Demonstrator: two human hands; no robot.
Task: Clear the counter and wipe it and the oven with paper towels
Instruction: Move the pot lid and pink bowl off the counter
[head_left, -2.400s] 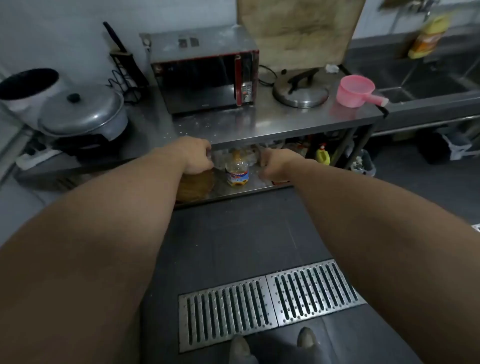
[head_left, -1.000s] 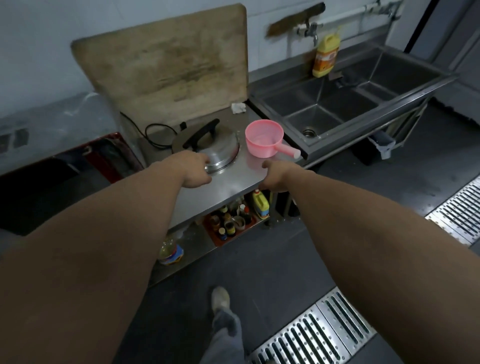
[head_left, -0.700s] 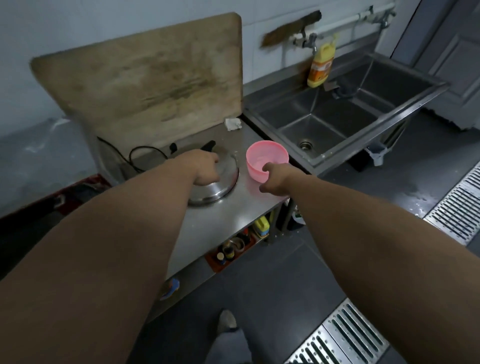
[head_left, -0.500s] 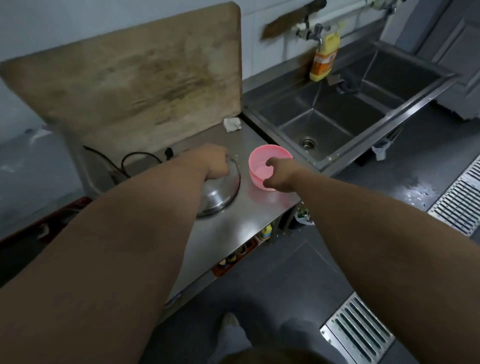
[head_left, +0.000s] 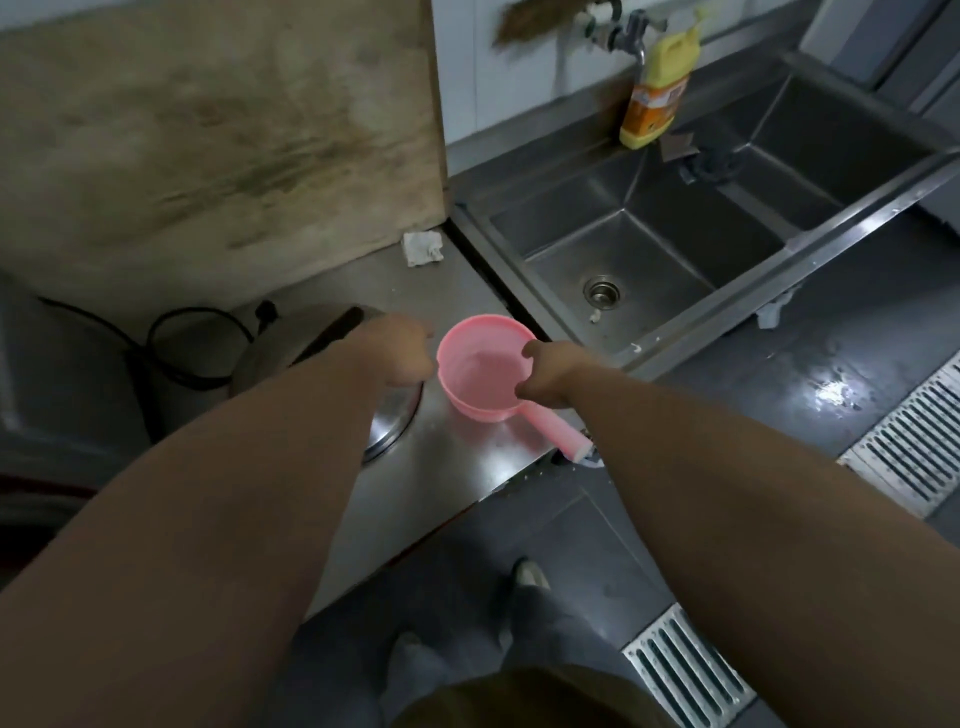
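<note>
A pink plastic scoop (head_left: 480, 371) with a short handle stands on the steel counter (head_left: 452, 467) near its right end. My right hand (head_left: 545, 374) is at the scoop's right rim, thumb and fingers curled around the edge. My left hand (head_left: 397, 353) hovers over a round metal pot lid (head_left: 387, 415) with a black handle, its fingers curled and partly blurred; whether it touches the lid is unclear. A crumpled white paper scrap (head_left: 423, 248) lies at the counter's back.
A large worn wooden board (head_left: 218, 130) leans on the wall behind the counter. A steel double sink (head_left: 675, 244) adjoins on the right, with a yellow detergent bottle (head_left: 657, 88) under the tap. A black cable (head_left: 176, 338) loops by the lid. Floor drain grates (head_left: 914, 441) lie right.
I have stepped right along the counter, away from the oven. Both hands moved forward: the left over the lid, the right up to the pink scoop's rim.
</note>
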